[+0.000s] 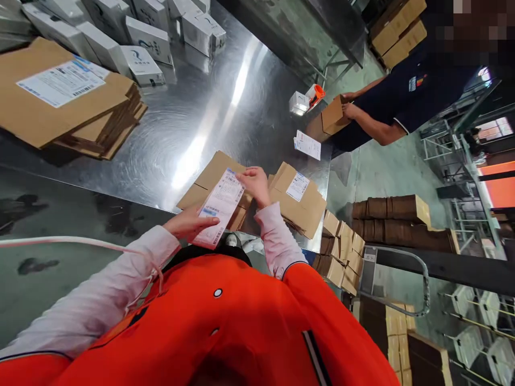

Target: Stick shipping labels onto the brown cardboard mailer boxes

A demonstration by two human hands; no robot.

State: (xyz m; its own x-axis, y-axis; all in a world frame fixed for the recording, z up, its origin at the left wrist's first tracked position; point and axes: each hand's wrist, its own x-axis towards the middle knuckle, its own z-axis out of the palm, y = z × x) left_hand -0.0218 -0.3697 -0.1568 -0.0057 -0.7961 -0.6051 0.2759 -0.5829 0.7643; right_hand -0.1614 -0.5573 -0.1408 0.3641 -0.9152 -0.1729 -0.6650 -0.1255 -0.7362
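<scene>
A strip of printed shipping labels (223,201) is held between my two hands, above the table's near edge. My left hand (191,222) grips its lower end, with the thumb lying on top. At the upper right corner of the strip, the fingers of my right hand (254,185) are pinched together on it. Under the strip lies a flat brown cardboard piece (219,163), partly covered by the strip and my hands. Just right of my right hand sits a stack of flattened cartons (309,206), the top one bearing a white label (298,186).
The shiny metal table (193,118) carries a labelled carton stack (40,59) at left and several white boxes (148,40) behind it. Across the table a co-worker (406,96) handles a brown box (335,115), near loose labels (308,145). Bundled cartons (390,209) stand on the floor.
</scene>
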